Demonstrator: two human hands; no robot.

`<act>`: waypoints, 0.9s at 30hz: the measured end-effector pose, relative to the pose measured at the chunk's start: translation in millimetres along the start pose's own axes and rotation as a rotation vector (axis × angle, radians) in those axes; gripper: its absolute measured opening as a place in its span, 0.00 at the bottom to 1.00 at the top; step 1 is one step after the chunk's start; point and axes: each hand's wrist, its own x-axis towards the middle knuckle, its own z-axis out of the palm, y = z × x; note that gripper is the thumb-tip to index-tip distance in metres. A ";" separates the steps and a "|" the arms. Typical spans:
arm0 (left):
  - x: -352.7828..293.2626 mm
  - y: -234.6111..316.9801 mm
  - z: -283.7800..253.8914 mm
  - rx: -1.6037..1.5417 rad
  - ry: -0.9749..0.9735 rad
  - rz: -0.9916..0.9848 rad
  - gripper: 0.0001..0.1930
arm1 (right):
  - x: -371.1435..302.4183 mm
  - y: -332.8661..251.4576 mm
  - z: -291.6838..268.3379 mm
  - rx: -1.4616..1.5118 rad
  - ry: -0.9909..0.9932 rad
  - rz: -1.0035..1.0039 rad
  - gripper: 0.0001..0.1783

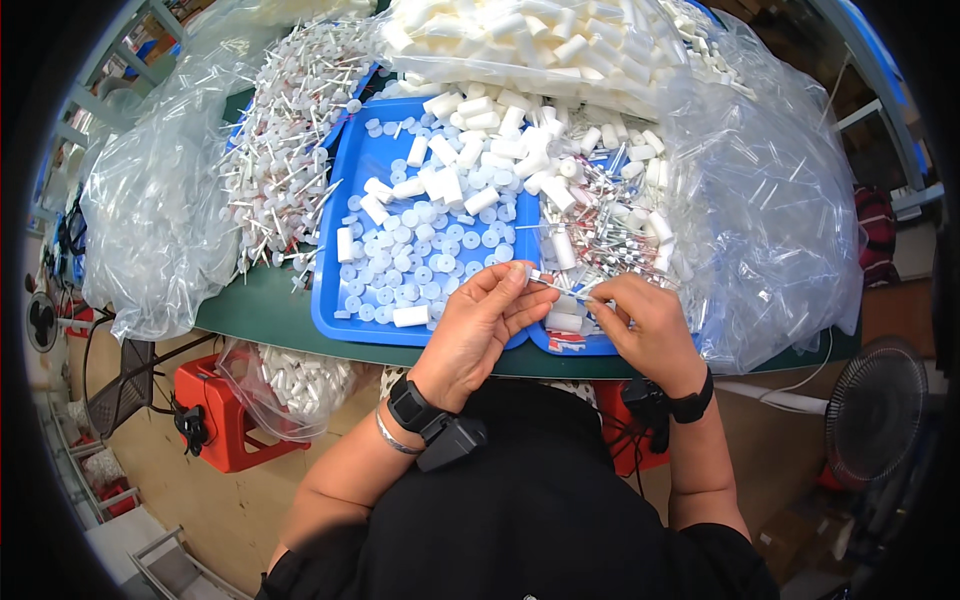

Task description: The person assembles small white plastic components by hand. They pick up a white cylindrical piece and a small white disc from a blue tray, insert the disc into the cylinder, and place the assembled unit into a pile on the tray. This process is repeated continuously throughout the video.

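Over the near edge of the blue trays, my left hand and my right hand face each other a short way apart. Between my left thumb and index finger is a small whitish piece, mostly covered by the fingers. A thin rod runs from that piece across to my right fingertips, which pinch its other end. Translucent round discs and white foam-like cylinders lie in the blue tray beside my left hand. Metal pins are heaped behind my right hand.
A pile of white-stemmed pieces with discs stands at the left. Behind the trays bulges a bag of white cylinders. Clear plastic bags flank the green table. A red stool and a fan stand below.
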 end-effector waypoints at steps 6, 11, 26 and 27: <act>-3.6 -4.3 2.0 0.115 -0.078 0.022 0.14 | -0.1 -1.4 11.3 0.127 0.038 0.001 0.03; -8.1 -7.6 3.0 0.202 -0.144 -0.001 0.17 | -1.6 -4.1 11.9 0.724 -0.207 0.491 0.10; 1.3 110.3 -21.9 0.383 0.177 0.546 0.22 | 47.5 10.9 18.9 -0.280 0.135 -0.181 0.11; 1.8 99.5 -22.5 0.577 0.132 0.509 0.20 | 52.1 12.9 23.3 -0.342 0.139 -0.240 0.12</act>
